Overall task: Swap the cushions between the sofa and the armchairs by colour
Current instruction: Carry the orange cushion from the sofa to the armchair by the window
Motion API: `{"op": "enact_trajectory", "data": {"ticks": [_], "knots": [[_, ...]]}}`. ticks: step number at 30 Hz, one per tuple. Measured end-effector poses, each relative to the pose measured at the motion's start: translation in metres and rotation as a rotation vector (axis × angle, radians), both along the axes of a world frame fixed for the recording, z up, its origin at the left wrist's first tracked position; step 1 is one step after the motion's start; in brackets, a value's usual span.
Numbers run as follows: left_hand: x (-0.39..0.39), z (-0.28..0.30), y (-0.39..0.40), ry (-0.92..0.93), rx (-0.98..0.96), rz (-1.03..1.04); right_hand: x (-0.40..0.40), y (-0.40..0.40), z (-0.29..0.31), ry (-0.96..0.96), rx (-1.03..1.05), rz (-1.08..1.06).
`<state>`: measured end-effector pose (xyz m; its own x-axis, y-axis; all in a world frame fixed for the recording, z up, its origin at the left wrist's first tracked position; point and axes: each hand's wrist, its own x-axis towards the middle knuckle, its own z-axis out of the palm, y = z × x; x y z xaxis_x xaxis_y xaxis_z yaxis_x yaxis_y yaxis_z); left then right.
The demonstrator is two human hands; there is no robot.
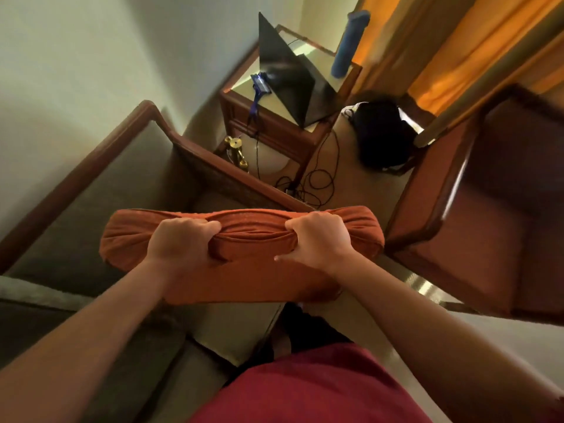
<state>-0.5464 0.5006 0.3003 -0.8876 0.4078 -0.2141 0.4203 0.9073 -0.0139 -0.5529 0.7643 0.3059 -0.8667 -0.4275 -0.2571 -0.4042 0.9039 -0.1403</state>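
An orange-brown cushion [244, 227] hangs in the air in front of me, gripped along its upper edge by both hands. My left hand [180, 239] clenches the fabric left of centre and my right hand [317, 239] clenches it right of centre. The cushion hovers over the right end of a grey-green sofa [100, 190] with a dark wooden frame. An armchair [488, 215] with reddish-brown upholstery stands to the right, its seat bare.
A wooden side table [274, 117] between sofa and armchair carries an open black laptop [293, 71] and a blue bottle [348, 44]. Tangled cables [305, 184] and a black bag [381, 135] lie on the floor. Orange curtains [476, 38] hang behind.
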Motion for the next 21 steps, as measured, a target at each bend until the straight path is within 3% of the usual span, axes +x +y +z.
{"op": "enact_trajectory", "data": {"ticks": [11,21], "knots": [[-0.018,0.117,0.254,0.087,0.056,-0.308,0.071,0.24,0.109,0.14,-0.028,-0.461],[0.005,0.134,0.528,0.103,0.111,-0.436,0.146,0.494,0.113,0.408,-0.102,-0.668]]}}
